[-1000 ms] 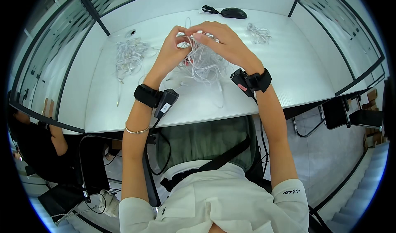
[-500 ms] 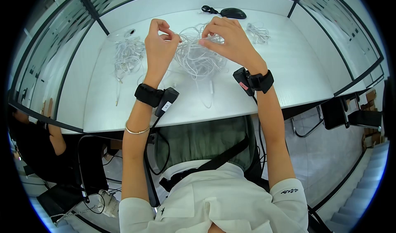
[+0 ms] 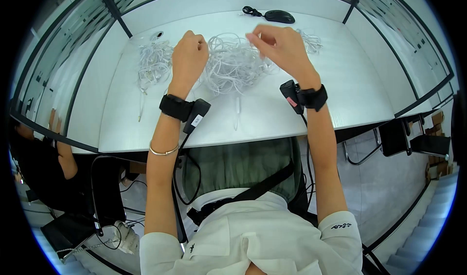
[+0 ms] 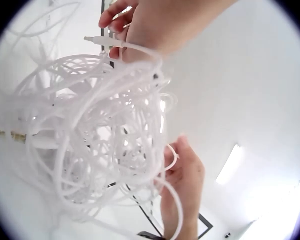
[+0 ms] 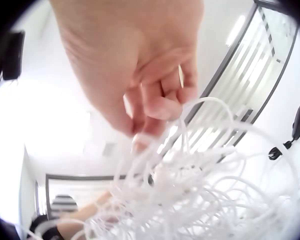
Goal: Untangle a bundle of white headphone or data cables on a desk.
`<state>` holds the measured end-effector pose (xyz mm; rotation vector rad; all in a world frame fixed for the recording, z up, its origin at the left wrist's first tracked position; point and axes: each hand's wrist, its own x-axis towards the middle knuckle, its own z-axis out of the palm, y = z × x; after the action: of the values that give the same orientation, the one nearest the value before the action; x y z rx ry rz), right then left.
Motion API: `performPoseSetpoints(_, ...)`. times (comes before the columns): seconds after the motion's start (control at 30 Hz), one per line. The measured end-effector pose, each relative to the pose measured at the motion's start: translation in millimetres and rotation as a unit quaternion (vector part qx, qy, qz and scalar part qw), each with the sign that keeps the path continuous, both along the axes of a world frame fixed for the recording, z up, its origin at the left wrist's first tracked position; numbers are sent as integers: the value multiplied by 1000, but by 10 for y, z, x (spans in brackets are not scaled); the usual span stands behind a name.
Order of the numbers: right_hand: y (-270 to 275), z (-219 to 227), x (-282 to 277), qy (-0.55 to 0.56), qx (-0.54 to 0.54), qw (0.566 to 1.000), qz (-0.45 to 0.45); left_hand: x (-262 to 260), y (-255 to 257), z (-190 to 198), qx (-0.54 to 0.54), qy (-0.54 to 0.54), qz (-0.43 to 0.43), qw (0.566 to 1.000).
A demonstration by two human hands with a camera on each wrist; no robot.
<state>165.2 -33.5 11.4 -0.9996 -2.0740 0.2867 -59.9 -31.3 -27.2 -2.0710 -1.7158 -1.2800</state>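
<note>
A big tangle of white cables [image 3: 233, 70] lies on the desk between the two hands. The left hand [image 3: 189, 56] is beside its left edge with fingers curled; I cannot tell whether they hold a strand. In the left wrist view, a slim white plug [image 4: 107, 41] overlaps those fingers, and a gold-tipped jack [image 4: 19, 136] sticks out of the tangle. Over the tangle's right side is the right hand [image 3: 282, 46], its thumb and fingers bent around a white cable [image 5: 210, 100] that loops out from them. One white connector [image 3: 238, 104] lies in front of the tangle.
To the left is another pile of white cables [image 3: 154, 63]; a smaller bundle of white cable [image 3: 311, 42] sits at the right. A black mouse [image 3: 279, 16] with its cord coiled is at the back. Partition panels [image 3: 389, 56] enclose the desk [image 3: 340, 95].
The hands, together over the tangle a second ago, have moved apart, left hand to the left and right hand to the right. The tangle has settled on the desk; its front connector shifted left.
</note>
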Motion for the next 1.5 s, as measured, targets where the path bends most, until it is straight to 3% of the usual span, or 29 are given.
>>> performPoseSetpoints(0.07, 218, -70, -65, 1, 319, 946, -51, -76, 83, -12, -79, -165, -138, 973)
performPoseSetpoints(0.13, 320, -41, -159, 5, 364, 931, -21, -98, 102, 34, -163, -305, -234, 909)
performPoseSetpoints(0.23, 234, -129, -367, 81, 114, 970, 201, -30, 27, 97, -179, -332, -225, 898)
performPoseSetpoints(0.33, 83, -60, -317, -51, -25, 990, 131, -22, 7, 105, -179, -343, -213, 897)
performPoseSetpoints(0.47, 90, -10, -167, -136, -58, 984, 97, 10, -8, 96, -187, -388, -221, 875)
performPoseSetpoints(0.5, 84, -6, -140, -143, -117, 976, 114, 11, 10, 68, -189, -390, -219, 874)
performPoseSetpoints(0.63, 114, -135, -148, -146, -47, 973, 174, 88, -20, 64, -186, -399, -225, 869)
performPoseSetpoints(0.73, 234, -235, -225, -67, 54, 960, 265, 84, -15, 70, -174, -407, -273, 854)
performPoseSetpoints(0.77, 226, -247, -210, -33, 31, 961, 273, 77, -15, 86, -172, -410, -278, 851)
performPoseSetpoints(0.87, 217, -201, -216, -18, -182, 961, 205, 102, -40, 104, -152, -392, -282, 862)
performPoseSetpoints(1.0, 48, -177, -311, -74, -68, 987, 125, 187, -95, 104, -130, -399, -281, 863)
performPoseSetpoints(1.1, 23, -115, -308, -43, -49, 997, 49, 146, -20, 58, -86, -377, -303, 871)
performPoseSetpoints(1.2, 133, -205, -276, 26, -27, 997, 60, 173, 20, -2, -47, -357, -307, 881)
performPoseSetpoints(1.3, 102, -174, -227, 39, -5, 998, 39, 183, 20, -43, -77, -281, -276, 916)
performPoseSetpoints(1.4, 159, -217, -174, -28, -6, 1000, -4, 233, -93, 18, -137, -188, -268, 935)
performPoseSetpoints(1.43, 154, -222, -160, -38, 21, 999, -22, 224, -85, 20, -172, -171, -271, 931)
performPoseSetpoints(1.5, 233, -266, -173, -26, 196, 980, 4, 216, -50, -8, -166, -136, -271, 938)
